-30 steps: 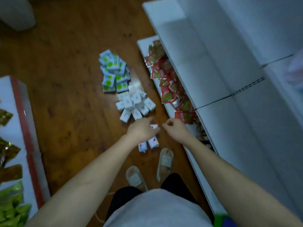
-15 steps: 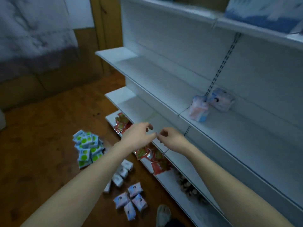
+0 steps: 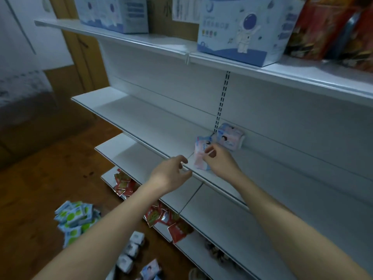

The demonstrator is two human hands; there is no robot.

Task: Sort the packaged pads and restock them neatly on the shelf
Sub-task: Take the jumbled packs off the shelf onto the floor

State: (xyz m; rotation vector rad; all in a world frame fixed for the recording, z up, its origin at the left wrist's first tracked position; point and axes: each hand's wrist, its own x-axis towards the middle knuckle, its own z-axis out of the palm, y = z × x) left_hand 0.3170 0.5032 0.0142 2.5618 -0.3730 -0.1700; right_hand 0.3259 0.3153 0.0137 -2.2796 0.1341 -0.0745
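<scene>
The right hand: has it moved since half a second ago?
Yes. The right hand has reached up and in toward the shelf; it was short of the front edge, and now it touches the standing pink pack there.

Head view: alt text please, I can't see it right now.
The right hand touches an upright pink pad pack on the white shelf, beside a second pack. The left hand hovers open nearby.

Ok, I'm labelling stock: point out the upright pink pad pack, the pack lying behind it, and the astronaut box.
upright pink pad pack (image 3: 198, 158), head view, front face
lying pad pack (image 3: 230, 138), head view, front face
astronaut box (image 3: 242, 31), head view, printed front
</scene>
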